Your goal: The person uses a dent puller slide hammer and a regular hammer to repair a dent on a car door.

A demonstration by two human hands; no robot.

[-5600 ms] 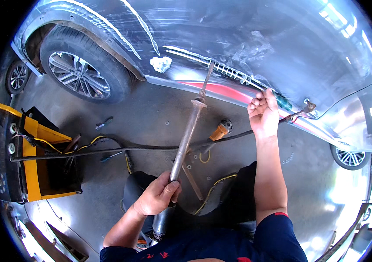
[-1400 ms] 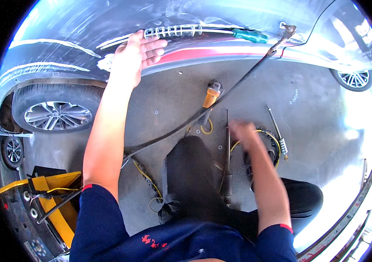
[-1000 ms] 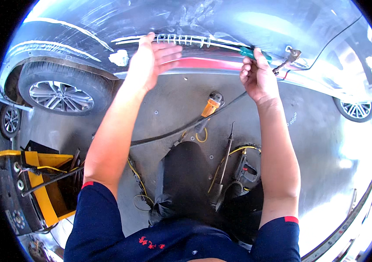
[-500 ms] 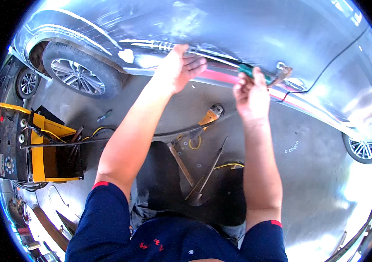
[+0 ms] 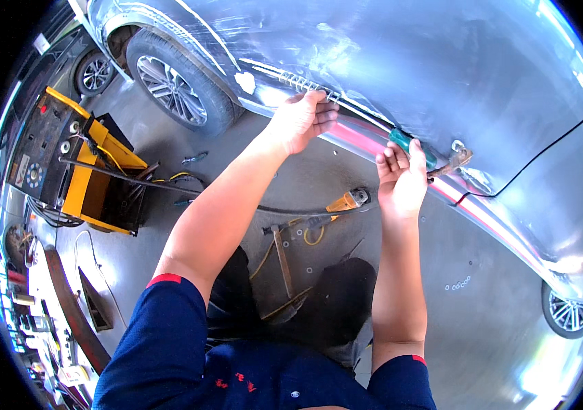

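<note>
A long screwdriver lies along the lower side of a grey car body (image 5: 435,75), its bare metal shaft (image 5: 366,116) running through a row of small metal rings (image 5: 295,80) that stand on the panel. My right hand (image 5: 404,178) is closed around its green handle (image 5: 411,147). My left hand (image 5: 303,121) is at the shaft beside the rings, thumb and forefinger pinched on it, the other fingers loosely bent. Just past the handle, a rusty metal clamp (image 5: 457,160) is fixed to the panel.
A yellow and black machine (image 5: 79,164) stands at the left, its cable (image 5: 236,205) crossing the floor. An orange angle grinder (image 5: 349,200) and a hammer (image 5: 282,260) lie below the car. Loose washers (image 5: 457,283) are at the right. Wheels (image 5: 171,89) flank the panel.
The view has turned, so the car and floor things sit differently. My left hand has closed in on the shaft at the rings. My right hand still holds the green handle.
</note>
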